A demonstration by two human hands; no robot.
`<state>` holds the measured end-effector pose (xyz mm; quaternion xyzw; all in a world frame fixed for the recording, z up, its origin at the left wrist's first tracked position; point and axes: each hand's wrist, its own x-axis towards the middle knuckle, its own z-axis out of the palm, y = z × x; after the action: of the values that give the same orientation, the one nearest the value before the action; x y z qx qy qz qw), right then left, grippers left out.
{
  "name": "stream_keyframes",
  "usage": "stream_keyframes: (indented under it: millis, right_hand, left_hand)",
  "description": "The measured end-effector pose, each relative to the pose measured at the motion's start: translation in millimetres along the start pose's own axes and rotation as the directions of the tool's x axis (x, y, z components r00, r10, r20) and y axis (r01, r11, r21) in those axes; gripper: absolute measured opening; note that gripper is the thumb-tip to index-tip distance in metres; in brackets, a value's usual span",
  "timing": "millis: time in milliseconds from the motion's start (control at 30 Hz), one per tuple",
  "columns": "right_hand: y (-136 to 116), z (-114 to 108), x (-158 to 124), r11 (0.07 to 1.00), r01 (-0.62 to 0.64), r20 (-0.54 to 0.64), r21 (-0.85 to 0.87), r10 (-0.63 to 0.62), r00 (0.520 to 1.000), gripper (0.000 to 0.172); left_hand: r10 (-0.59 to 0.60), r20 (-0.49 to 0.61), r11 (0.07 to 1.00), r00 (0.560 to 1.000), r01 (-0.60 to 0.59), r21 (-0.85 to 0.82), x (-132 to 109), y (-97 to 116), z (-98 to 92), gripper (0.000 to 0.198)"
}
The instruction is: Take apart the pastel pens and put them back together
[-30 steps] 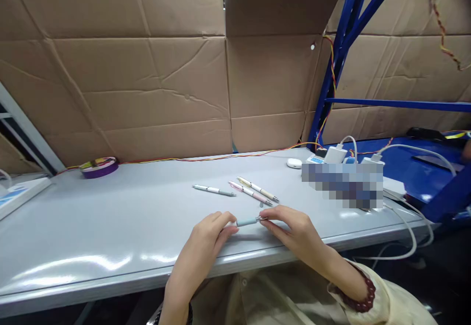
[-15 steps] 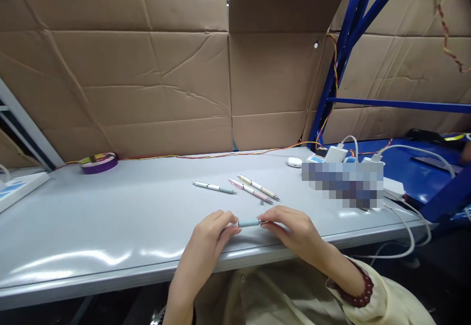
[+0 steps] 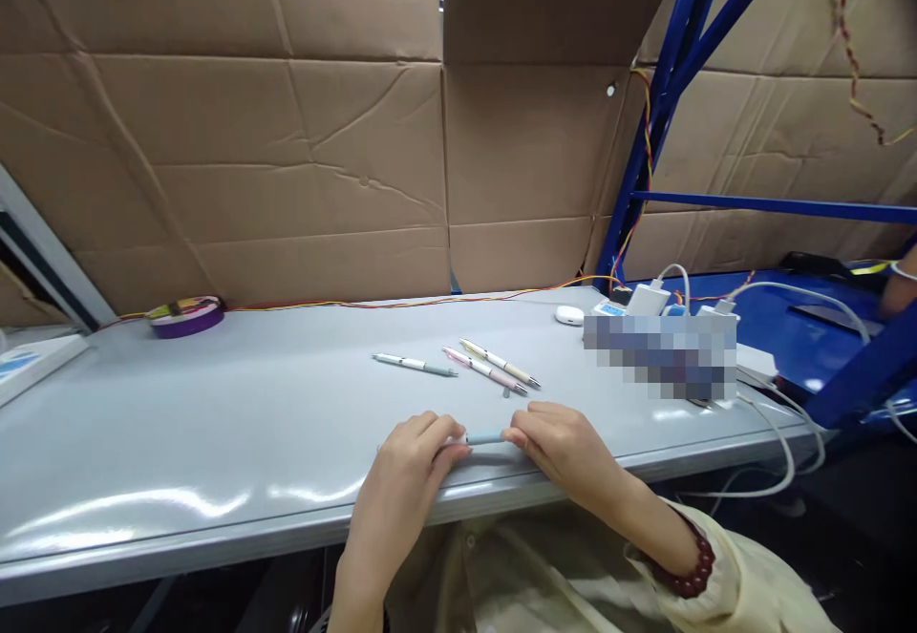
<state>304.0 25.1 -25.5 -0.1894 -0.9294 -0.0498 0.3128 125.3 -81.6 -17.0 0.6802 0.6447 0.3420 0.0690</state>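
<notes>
A light-blue and white pen (image 3: 485, 438) lies level between my two hands, just above the table's front edge. My left hand (image 3: 415, 456) is closed on its white end, thumb and fingers pinching it. My right hand (image 3: 563, 442) pinches the other end, and the fingers hide the tip. Beyond the hands rest a grey-green and white pen (image 3: 414, 365), a pink and white pen (image 3: 485, 369) and a cream and white pen (image 3: 500, 363). A small grey piece (image 3: 506, 392) sits beside the pink pen's tip.
A purple tape roll (image 3: 186, 320) is at the back left of the grey table (image 3: 215, 404). At the right stand a white case (image 3: 569, 315), chargers (image 3: 645, 300) with white cables and a blurred-out patch. A blue metal frame (image 3: 655, 127) rises there. Part of another person's hand shows far right.
My right fingers have closed further over the pen's tip end, covering the metal that showed before. My left hand keeps its hold. The view has shifted slightly.
</notes>
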Motion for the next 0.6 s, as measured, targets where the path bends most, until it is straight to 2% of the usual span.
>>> stream_keyframes:
  millis: [100,200,267,433,600]
  right_hand:
    - [-0.5,-1.0,0.7,0.997,-0.060,0.057,0.047,0.058,0.997,0.045]
    - [-0.9,-2.0,1.3,0.992,-0.032,0.062,0.123,0.025,0.998,0.027]
    - [-0.3,-2.2,1.7,0.987,-0.001,0.062,0.160,-0.009,0.998,0.024]
    - [1.7,-2.3,1.5,0.982,0.068,0.067,0.176,-0.080,0.995,0.041]
    - [0.3,-1.3,-0.1,0.988,0.145,0.045,0.058,-0.148,0.988,0.053]
  left_hand:
    - [-0.027,-0.008,1.000,1.000,0.026,-0.016,-0.4,1.6,-0.4,0.013]
    - [-0.044,-0.016,0.999,0.999,0.044,-0.026,-0.6,1.7,-0.7,0.012]
    - [-0.043,-0.022,0.999,0.999,0.043,-0.018,-0.9,0.6,-0.9,0.012]
    - [-0.013,0.014,0.999,1.000,0.013,-0.039,-1.6,-4.0,-3.6,0.011]
    - [0.009,0.040,0.998,0.999,-0.006,-0.057,-2.5,-4.4,-6.4,0.011]
